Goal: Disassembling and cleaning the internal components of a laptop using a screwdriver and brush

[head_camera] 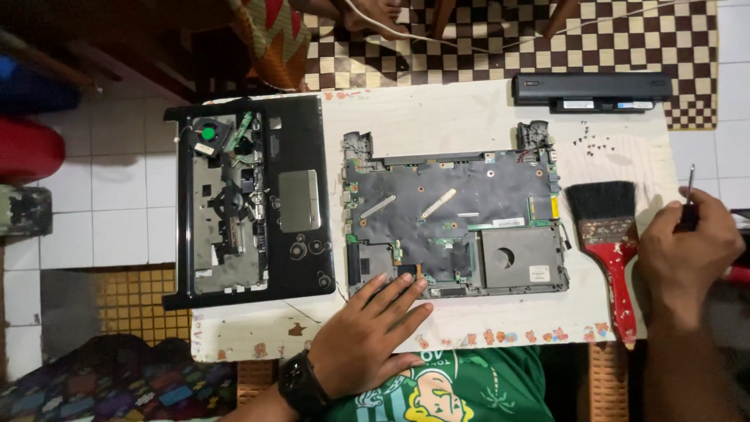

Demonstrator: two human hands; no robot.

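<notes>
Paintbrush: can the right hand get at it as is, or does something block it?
Probably yes. The paintbrush lies flat on the table right beside the right hand, with nothing on top of it. But that hand already grips a screwdriver, so it isn't free.

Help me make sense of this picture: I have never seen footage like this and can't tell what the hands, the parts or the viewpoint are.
The single picture comes from a camera worn on a person's head, looking straight down at a small white table. There is no machine, only the person's two bare hands. The left hand, with a dark watch on the wrist, rests flat at the near edge of an opened laptop base whose circuit board is exposed. The right hand grips a thin screwdriver at the table's right edge. Beside it lies a red-handled paintbrush. To the left sits the removed black top cover with its touchpad. At the far edge lies a long black battery, with a few tiny screws nearby.
</notes>
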